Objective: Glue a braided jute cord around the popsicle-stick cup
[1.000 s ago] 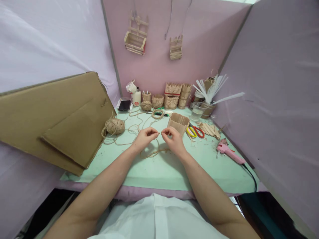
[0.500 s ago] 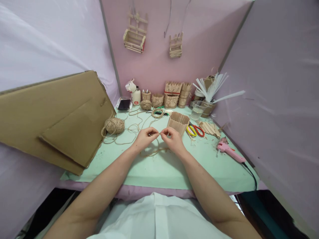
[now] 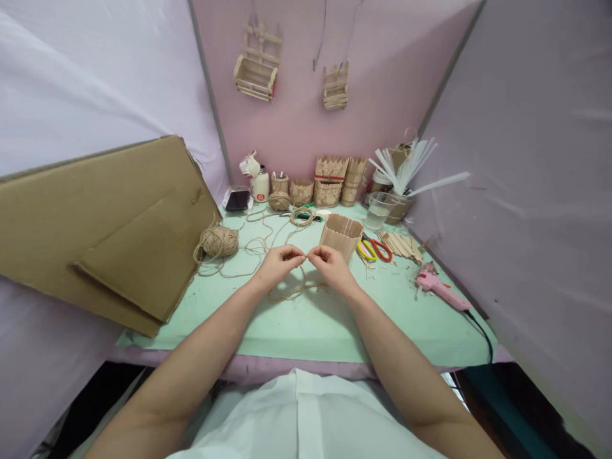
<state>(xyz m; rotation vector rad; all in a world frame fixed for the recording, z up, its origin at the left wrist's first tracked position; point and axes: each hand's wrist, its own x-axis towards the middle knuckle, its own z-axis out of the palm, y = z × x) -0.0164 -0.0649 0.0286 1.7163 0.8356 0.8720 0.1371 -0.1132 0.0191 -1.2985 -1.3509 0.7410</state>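
My left hand point(image 3: 281, 262) and my right hand point(image 3: 331, 262) meet fingertip to fingertip over the middle of the table. Both are closed in a pinch on a thin jute twine point(image 3: 291, 294), which hangs in a loop below them onto the green cloth. The short bit between the fingertips is mostly hidden. Just behind my right hand stands a wooden-stick basket point(image 3: 342, 231), upright and open at the top. A ball of twine point(image 3: 218, 241) lies to the left, with loose strands trailing toward my hands.
Yellow-and-red-handled scissors point(image 3: 375, 247) and a pile of wooden sticks point(image 3: 400, 246) lie right of the basket. A pink glue gun point(image 3: 442, 292) with a black cord rests at the right edge. Cardboard point(image 3: 115, 229) leans at left. A plastic cup of water point(image 3: 377, 211) stands behind.
My hands stay almost in place, still pinching the twine, with only slight finger movement. The view has shifted very slightly.
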